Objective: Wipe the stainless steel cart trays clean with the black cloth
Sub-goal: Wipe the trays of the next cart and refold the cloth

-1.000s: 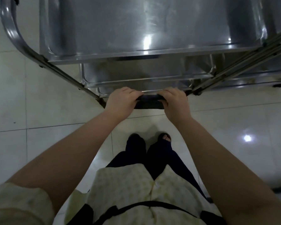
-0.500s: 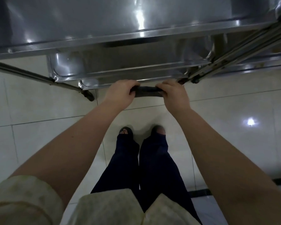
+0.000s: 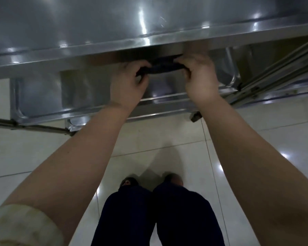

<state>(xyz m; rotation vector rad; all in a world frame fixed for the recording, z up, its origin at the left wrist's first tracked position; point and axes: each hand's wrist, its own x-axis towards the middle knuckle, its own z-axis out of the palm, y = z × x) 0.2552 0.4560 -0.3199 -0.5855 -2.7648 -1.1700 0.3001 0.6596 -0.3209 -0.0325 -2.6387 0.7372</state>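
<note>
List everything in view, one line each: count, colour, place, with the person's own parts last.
top tray: one, silver, across the top
lower trays: two, silver, beneath it
frame tubes: several, silver, beside the trays
black cloth: one, black, stretched between the hands
floor: one, pale glossy tiles, underfoot
left hand, right hand: two, each gripping a cloth end
sleeve: one, cream, lower left
trousers: one pair, dark blue, bottom middle
</note>
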